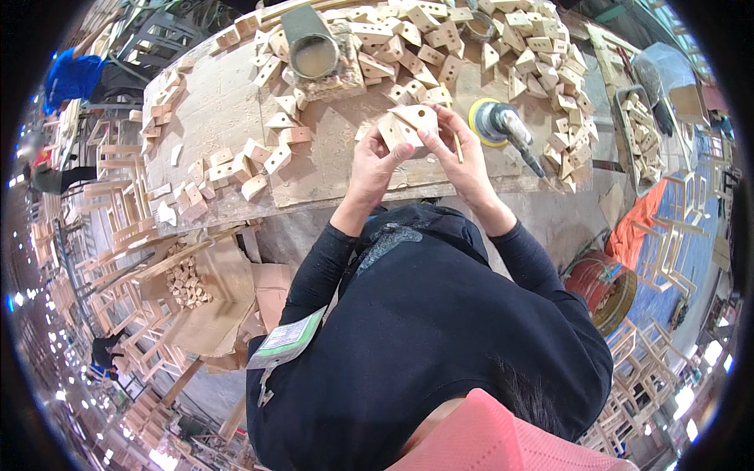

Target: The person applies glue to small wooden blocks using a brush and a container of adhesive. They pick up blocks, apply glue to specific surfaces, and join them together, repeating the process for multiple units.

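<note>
Both my hands are raised over the front part of the workbench (322, 169). Between them are pale wooden corner blocks (408, 125) with drilled holes, seemingly two pressed together. My left hand (373, 166) grips their left side, thumb in front. On the right side, my right hand (465, 157) pinches them with thumb and fingers. A thin wooden stick, perhaps a pencil (459, 147), shows against the right hand's fingers. Just right of that hand lies an orbital sander (503, 124) with a yellow-edged pad. Many similar loose blocks (448, 39) are heaped beyond my hands.
A dark container (312, 55) of pale material stands at the back. More blocks (251, 161) lie left on the bench. A cardboard box (228, 290) with small blocks stands below left. On the right are a block-filled tray (638, 137) and a red drum (593, 282).
</note>
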The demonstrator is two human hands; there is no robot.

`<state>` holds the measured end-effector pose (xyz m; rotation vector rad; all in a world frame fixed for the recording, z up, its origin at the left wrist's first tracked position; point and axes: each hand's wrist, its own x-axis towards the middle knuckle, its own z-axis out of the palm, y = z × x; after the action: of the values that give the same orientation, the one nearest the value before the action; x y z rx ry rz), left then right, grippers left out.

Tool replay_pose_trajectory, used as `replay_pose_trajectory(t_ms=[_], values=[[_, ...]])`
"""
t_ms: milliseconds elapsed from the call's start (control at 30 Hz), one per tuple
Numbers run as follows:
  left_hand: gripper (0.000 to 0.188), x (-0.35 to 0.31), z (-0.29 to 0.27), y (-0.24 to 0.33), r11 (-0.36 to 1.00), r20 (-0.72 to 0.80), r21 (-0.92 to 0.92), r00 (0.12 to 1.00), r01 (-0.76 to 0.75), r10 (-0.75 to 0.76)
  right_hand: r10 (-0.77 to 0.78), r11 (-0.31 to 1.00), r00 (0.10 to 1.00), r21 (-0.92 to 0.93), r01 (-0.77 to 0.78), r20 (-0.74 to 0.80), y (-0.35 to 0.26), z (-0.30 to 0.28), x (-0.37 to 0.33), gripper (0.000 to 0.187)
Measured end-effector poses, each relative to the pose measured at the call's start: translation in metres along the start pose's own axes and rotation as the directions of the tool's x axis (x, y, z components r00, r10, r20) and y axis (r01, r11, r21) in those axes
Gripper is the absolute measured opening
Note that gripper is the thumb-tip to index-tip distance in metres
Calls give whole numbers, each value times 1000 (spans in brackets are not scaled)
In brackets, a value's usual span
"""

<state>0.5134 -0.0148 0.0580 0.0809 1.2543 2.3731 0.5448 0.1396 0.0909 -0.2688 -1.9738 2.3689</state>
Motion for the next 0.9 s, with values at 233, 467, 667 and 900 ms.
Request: replay_pose_trajectory(t_ms=[233,467,667,900], values=[[50,3,3,12,947,-171,-322,984,-5,-53,-359,917,923,-235,321,-138,3,47,3,44],[44,3,-6,38,936,-303,-351,948,-16,-97,-463,809,884,-440,391,-65,2,66,3,40],[36,2,-13,49,976,-380,-169,922,-141,67,-573,650,818,-582,489,48,-5,81,4,51],[52,-9,-22,90,938,-105,-344,994,-52,17,-459,819,888,-402,410,-30,-1,88,14,48]])
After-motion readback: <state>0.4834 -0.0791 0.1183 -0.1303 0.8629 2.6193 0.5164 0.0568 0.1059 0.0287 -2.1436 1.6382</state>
